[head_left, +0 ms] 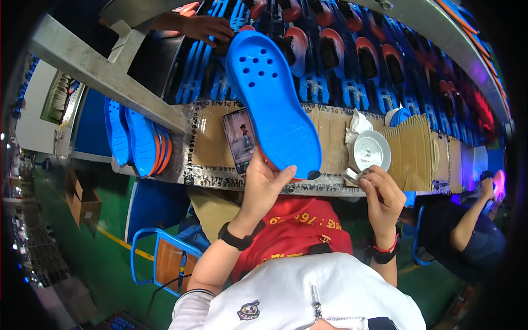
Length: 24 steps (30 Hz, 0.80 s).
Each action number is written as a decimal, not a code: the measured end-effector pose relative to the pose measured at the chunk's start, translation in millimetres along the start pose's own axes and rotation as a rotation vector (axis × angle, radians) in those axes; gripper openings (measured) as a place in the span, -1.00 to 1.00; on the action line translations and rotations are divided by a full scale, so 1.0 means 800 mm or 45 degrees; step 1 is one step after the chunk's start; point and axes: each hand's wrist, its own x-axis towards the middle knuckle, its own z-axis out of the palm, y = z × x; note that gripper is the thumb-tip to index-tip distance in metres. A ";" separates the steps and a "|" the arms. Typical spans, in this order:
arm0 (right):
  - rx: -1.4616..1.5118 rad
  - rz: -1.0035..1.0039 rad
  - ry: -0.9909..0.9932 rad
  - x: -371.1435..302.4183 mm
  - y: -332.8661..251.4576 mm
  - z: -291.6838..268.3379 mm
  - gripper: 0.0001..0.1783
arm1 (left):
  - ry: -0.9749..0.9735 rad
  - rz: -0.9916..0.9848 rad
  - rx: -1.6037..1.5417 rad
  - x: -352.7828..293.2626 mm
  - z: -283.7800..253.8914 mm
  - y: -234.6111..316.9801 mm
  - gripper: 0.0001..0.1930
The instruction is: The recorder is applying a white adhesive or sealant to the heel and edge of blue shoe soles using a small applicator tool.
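My left hand (260, 184) grips the heel end of a large blue shoe sole (280, 118). Its fingers go underneath and the thumb lies on the edge. The sole's wide end, with several round holes, points away from me, and a small dark patch shows at the heel corner. My right hand (383, 193) pinches a small pale, greyish piece (352, 176), its kind unclear, beside the near rim of a white bowl (388, 151). White stuff (369, 153) lies in the bowl. A phone (238, 140) with a lit screen lies partly behind the sole.
Crumpled white tissue (358, 122) and a cardboard piece (410, 154) flank the bowl on the taped cardboard-covered bench (212, 165). Beyond it, blue racks carry red-and-white shoes (332, 48). Blue and orange soles (142, 140) stand at left under a metal frame (99, 71). Another person's hand (209, 28) reaches in.
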 end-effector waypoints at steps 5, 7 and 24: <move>0.024 -0.023 -0.014 0.006 -0.011 0.008 -0.84 | -0.036 0.072 0.154 -0.009 0.020 0.002 -0.46; 0.042 -0.140 -0.025 0.012 -0.015 0.010 -0.83 | -0.021 0.077 0.219 -0.012 0.025 0.004 -0.51; 0.004 -0.231 -0.180 0.017 -0.026 0.021 -0.83 | 0.055 0.295 0.617 -0.026 0.031 0.004 -0.54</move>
